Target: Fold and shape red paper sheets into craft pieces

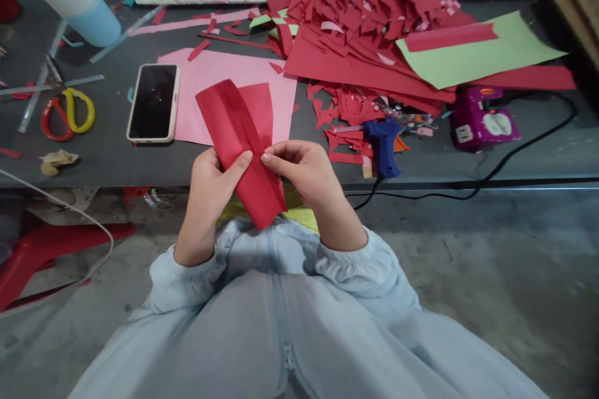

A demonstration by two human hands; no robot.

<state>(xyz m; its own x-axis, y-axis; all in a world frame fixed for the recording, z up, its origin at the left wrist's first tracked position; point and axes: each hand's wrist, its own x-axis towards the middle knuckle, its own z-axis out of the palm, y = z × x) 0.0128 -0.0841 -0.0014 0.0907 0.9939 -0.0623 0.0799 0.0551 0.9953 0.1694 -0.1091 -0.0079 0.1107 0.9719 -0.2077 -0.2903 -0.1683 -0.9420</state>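
A folded sheet of red paper [234, 118] is held up in front of my body, over the table's front edge. My left hand [210, 177] grips its left side, with the thumb pressed on the front face. On the right side, my right hand [299, 165] pinches the paper between thumb and fingertips, close to the left thumb. A second red layer shows behind the front fold, at the upper right. Beyond the folded piece, a pink sheet [187, 112] lies on the table. The fingers behind the red paper are hidden.
A phone [153, 103] and red-and-yellow-handled scissors [68, 112] lie at left. At right are a blue glue gun [384, 148], its black cord [496, 174], a purple power box [484, 121] and a green sheet [468, 56]. Red scraps [346, 0] heap behind. A red stool [42, 255] stands lower left.
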